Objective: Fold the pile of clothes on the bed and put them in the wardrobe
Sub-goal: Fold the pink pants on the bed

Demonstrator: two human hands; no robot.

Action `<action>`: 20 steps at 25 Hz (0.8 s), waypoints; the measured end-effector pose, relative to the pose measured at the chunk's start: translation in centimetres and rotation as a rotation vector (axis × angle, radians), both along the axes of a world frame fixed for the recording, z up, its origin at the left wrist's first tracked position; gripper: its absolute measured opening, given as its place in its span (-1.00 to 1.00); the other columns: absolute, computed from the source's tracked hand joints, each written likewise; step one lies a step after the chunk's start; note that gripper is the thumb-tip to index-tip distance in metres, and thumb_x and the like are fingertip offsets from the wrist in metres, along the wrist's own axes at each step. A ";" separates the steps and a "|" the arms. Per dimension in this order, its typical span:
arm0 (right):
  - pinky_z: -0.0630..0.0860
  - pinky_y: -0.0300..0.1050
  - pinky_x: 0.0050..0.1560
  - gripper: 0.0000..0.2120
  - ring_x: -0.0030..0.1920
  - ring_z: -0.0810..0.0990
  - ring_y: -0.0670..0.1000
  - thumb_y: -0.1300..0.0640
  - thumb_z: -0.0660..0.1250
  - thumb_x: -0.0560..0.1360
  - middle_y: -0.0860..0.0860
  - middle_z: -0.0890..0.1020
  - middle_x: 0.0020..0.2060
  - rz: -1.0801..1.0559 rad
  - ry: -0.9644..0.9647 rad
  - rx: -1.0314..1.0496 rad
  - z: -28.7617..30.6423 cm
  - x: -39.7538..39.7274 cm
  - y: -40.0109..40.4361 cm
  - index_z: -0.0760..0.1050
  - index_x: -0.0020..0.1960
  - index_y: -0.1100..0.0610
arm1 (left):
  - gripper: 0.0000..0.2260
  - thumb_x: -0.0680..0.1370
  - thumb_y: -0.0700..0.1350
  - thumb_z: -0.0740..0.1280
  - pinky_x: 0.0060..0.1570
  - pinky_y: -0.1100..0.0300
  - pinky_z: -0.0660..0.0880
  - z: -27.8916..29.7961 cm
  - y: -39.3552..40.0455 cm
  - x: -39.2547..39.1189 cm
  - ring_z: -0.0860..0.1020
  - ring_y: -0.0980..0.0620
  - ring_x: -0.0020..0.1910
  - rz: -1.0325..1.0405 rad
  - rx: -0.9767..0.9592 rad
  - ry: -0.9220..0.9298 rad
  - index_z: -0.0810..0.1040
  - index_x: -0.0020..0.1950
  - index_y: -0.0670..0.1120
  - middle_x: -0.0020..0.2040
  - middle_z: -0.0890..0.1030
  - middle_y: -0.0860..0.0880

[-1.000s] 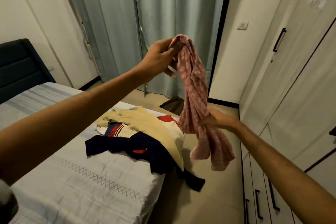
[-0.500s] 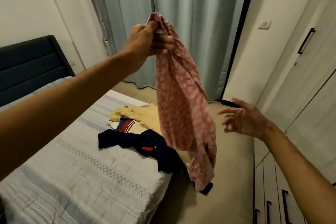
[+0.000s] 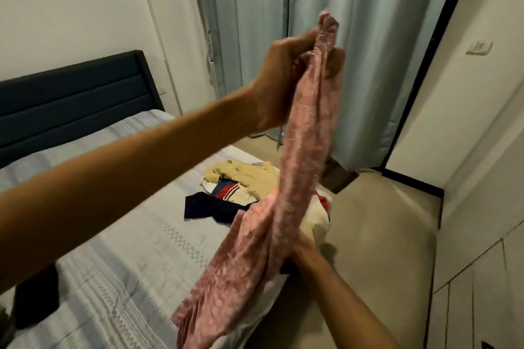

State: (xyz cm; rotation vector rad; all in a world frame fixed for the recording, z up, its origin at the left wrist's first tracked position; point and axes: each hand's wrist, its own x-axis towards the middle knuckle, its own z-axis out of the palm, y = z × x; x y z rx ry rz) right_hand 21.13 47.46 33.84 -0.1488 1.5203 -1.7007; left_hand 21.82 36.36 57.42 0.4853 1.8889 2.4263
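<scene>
A pink patterned garment [image 3: 300,156] hangs stretched in the air over the bed's corner. My left hand [image 3: 286,79] grips its top end, raised high in front of the curtain. My right hand [image 3: 302,248] holds the garment lower down, its fingers hidden behind the cloth, and the loose end fans out toward the lower left. The pile of clothes [image 3: 243,181], with a yellow piece, a navy piece and a red-and-white piece, lies on the bed [image 3: 127,249] near its far corner. The wardrobe [image 3: 482,235] fills the right side, doors closed.
A dark headboard [image 3: 76,93] stands against the left wall. Grey curtains [image 3: 354,37] hang at the back. A dark object [image 3: 37,295] lies on the bed at the lower left. Bare floor [image 3: 377,235] runs between bed and wardrobe.
My right hand, which had let go and hung open to the right, has come back under the pink garment and taken hold of it low down. The garment is now pulled straight.
</scene>
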 end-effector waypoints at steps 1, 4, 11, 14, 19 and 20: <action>0.64 -0.23 -0.19 -0.81 -0.22 0.70 -0.11 0.14 0.23 0.63 0.12 0.72 -0.15 -0.005 -0.021 0.006 -1.4 -0.8 -0.6 0.59 -0.07 0.10 | -0.59 0.69 -0.01 0.06 -0.21 0.07 0.33 0.2 -1.1 0.8 0.33 0.00 -0.38 0.019 0.036 0.042 0.44 -0.31 -0.07 -0.38 0.43 0.00; 0.61 -0.04 -0.08 -0.76 0.02 0.72 0.08 0.24 0.15 0.68 0.08 0.74 -0.07 -0.131 0.048 -0.031 -3.6 -6.3 -0.7 0.60 0.02 0.11 | -0.70 0.52 0.02 0.21 -0.27 0.11 0.33 0.7 -7.7 3.6 0.34 0.02 -0.44 0.113 0.089 0.062 0.48 -0.38 -0.04 -0.42 0.40 0.00; 0.47 -0.30 -0.21 -0.80 -0.23 0.58 -0.21 0.20 0.29 0.63 -0.18 0.67 -0.25 -0.173 0.890 0.224 2.5 -11.0 5.1 0.66 -0.04 0.02 | -0.60 0.57 0.18 0.42 0.14 0.01 0.58 -4.2 -15.1 5.1 0.69 0.03 -0.04 -0.147 -1.755 -0.736 0.56 0.37 0.11 0.03 0.75 -0.03; 0.50 -0.20 -0.16 -0.90 -0.21 0.61 -0.14 0.14 0.39 0.55 -0.10 0.69 -0.26 0.027 1.171 0.266 5.6 -8.4 2.4 0.68 -0.10 0.02 | -0.16 0.47 0.34 0.48 0.23 0.09 0.49 -8.4 -10.3 2.4 0.59 0.05 0.16 -0.035 -1.599 -0.372 0.18 0.62 0.16 0.31 0.57 0.11; 0.42 -0.19 -0.28 -0.67 -0.34 0.49 -0.15 -0.19 0.43 0.38 -0.05 0.59 -0.38 -0.146 1.243 0.266 8.7 -7.6 2.2 0.58 -0.20 0.09 | -0.63 0.51 0.02 0.45 0.00 -0.04 0.58 -13.3 -3.5 -2.4 0.64 -0.08 -0.01 0.259 -1.202 0.128 0.61 0.22 -0.18 0.03 0.69 -0.16; 0.43 -0.19 -0.24 -0.63 -0.30 0.51 -0.14 -0.24 0.46 0.40 0.02 0.62 -0.33 -0.105 1.176 0.318 9.1 -8.4 3.8 0.58 -0.16 0.09 | -0.74 0.56 -0.05 0.46 -0.04 -0.02 0.60 -13.5 -3.4 -3.0 0.65 -0.05 -0.08 0.260 -1.116 0.109 0.67 0.13 -0.20 -0.04 0.70 -0.18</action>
